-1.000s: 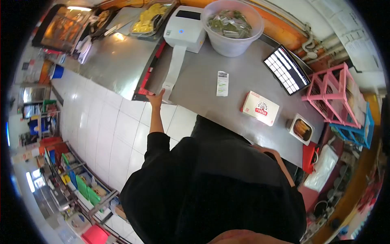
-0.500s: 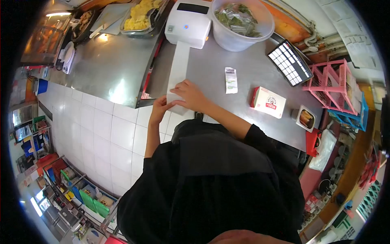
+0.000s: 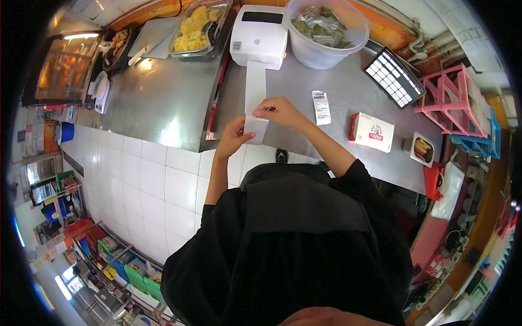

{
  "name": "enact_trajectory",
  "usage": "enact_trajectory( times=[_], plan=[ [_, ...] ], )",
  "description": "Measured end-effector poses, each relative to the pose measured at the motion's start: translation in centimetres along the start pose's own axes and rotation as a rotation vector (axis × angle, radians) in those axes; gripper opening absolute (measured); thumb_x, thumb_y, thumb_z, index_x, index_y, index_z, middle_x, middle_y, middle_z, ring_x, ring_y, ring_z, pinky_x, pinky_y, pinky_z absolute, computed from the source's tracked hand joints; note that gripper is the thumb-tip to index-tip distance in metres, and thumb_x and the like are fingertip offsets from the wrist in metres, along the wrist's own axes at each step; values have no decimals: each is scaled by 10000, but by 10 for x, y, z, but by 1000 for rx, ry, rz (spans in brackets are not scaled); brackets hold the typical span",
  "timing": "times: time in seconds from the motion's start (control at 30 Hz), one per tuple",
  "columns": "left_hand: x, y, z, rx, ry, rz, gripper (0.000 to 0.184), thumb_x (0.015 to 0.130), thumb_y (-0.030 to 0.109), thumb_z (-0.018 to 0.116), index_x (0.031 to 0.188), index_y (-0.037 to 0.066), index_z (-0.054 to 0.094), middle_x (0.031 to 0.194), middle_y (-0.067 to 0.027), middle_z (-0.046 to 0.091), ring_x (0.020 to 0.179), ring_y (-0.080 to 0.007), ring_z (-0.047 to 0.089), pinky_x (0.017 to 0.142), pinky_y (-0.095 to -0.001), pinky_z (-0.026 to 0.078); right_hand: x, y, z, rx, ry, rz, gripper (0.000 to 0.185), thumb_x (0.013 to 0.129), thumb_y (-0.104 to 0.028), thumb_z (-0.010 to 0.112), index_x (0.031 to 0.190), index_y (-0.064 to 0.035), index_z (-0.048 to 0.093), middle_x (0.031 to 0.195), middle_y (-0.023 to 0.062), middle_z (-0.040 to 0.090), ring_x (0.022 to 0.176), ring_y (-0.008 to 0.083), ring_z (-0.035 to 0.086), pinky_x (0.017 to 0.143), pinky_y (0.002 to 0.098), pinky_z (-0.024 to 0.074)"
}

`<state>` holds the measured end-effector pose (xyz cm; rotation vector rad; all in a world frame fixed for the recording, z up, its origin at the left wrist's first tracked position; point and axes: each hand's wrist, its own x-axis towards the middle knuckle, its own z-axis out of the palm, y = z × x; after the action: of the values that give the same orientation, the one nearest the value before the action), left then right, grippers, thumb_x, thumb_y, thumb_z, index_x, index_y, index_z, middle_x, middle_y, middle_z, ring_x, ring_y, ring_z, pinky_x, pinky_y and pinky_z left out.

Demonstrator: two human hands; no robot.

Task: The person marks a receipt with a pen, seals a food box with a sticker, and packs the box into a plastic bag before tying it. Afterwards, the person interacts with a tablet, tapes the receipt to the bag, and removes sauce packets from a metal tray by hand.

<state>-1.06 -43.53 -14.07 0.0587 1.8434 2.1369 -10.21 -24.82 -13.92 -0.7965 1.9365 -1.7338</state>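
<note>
A white label strip [image 3: 255, 87] runs out of the front of the white label printer [image 3: 259, 41] toward me. My right hand [image 3: 278, 112] pinches the strip with thumb and fingertips, partway down its length. On the strip's left edge, near its lower end, my left hand [image 3: 234, 137] holds on with the thumb lying over the paper; some of its fingers are hidden. A crease or seam crosses the strip between the two hands. Right of my right hand, a printed receipt [image 3: 321, 107] lies flat on the steel table [image 3: 293, 87].
Beside the printer stands a white tub [image 3: 323, 57] of bagged green leaves. Farther right are a tablet [image 3: 394, 79], a red-and-white box [image 3: 372, 132], a small metal container [image 3: 418, 149] and a pink rack [image 3: 448, 100]. At left sits a tray of yellow food [image 3: 196, 27].
My right hand has shifted to the strip's middle and pinches it there. My left thumb has spread away from the fingers on the strip. The whole view has shifted slightly.
</note>
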Motion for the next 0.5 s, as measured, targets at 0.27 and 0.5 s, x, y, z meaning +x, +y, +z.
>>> enact_trajectory(
  times=[0.27,0.5],
  plan=[
    [-3,-1,7,6,-66,-45,481,754,-35,601,1202,30,439,1034,-52,574,950,-116,532,819,-277,435,-5,-15,-4,-237,-78,-105,193,774,-244,656,847,-67,675,749,63,611,661,190,574,615,293,454],
    [-6,12,13,-48,-40,-65,532,750,-10,619,1241,27,417,1066,-50,564,967,-119,522,826,-276,430,-9,-27,-3,-502,23,-415,164,785,-201,612,813,-44,653,764,97,592,715,279,570,651,353,461]
  ],
)
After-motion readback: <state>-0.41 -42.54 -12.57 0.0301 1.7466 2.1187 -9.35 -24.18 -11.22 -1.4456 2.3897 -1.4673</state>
